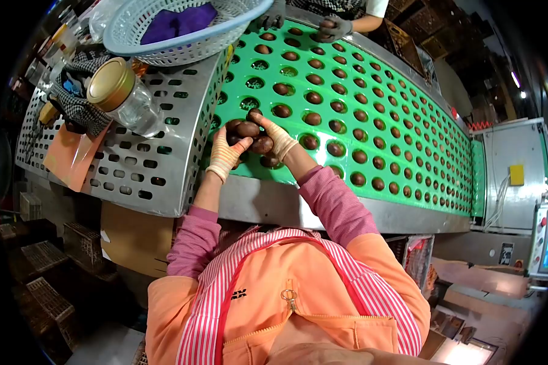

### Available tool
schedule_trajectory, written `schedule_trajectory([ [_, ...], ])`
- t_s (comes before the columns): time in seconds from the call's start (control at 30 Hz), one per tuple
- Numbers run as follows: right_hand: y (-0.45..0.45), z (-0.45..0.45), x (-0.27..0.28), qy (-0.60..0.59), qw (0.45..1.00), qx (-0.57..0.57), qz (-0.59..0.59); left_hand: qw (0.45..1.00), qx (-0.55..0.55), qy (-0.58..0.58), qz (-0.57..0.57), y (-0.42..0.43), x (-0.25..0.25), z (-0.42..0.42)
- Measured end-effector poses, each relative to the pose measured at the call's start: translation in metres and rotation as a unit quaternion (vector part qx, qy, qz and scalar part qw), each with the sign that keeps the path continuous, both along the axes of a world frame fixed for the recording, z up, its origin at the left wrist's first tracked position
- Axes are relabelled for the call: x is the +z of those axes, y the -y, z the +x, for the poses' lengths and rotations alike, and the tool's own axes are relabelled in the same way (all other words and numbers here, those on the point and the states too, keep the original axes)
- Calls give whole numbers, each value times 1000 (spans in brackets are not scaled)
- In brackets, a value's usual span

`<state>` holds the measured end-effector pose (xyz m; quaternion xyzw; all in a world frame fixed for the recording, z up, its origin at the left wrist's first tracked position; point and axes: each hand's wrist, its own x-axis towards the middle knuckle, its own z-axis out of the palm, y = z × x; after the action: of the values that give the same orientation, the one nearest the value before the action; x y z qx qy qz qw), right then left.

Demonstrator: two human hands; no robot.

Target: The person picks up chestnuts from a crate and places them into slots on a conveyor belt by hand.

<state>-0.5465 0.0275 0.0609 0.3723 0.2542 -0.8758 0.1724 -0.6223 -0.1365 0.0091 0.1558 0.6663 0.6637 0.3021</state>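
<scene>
Several dark brown eggs (247,129) are clustered between my two hands, above the near left end of a green perforated conveyor (295,125). My left hand (224,153), in a striped fingerless glove, is closed around the left side of the cluster. From the other side my right hand (277,139), gloved the same way, curls its fingers over more of the eggs. Which egg rests in which hand is partly hidden. Below them, another brown egg (269,162) shows close to the conveyor's near edge. Many holes to the right each carry one egg; several holes to the left show none.
A perforated metal plate (113,167) adjoins the conveyor on the left, bearing a gold-lidded glass jar (137,106) and a blue basket (183,45) with purple cloth. Across the conveyor, a co-worker's gloved hand (335,29) is at an egg. A white machine cabinet (514,176) stands right.
</scene>
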Motion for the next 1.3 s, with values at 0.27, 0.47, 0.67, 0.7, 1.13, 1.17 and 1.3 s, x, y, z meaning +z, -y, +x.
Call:
schedule_trajectory([
  [0.27, -39, -94, -20, -102, 981, -140, 87, 970, 70, -201, -118, -4, -13, 4],
  [0.47, -86, -145, -23, -113, 929, -102, 337, 970, 49, -195, -137, -5, -4, 4],
  [0.67, -110, -115, -22, -52, 686, 121, 716, 980, 62, -145, -125, -7, 3, 1],
  [0.7, -105, -105, -12, -58, 661, 190, 724, 980, 59, -135, -132, -8, 3, 0],
  [1.13, -57, -82, 20, -50, 457, 474, 751, 879, -136, -313, -333, 2, 36, 24],
  [1.17, -55, -83, 19, -47, 452, 478, 752, 845, -170, -341, -376, 1, 42, 26],
  [1.3, -69, -92, 16, -10, 476, 352, 806, 797, -199, -330, -465, -1, 56, 26],
])
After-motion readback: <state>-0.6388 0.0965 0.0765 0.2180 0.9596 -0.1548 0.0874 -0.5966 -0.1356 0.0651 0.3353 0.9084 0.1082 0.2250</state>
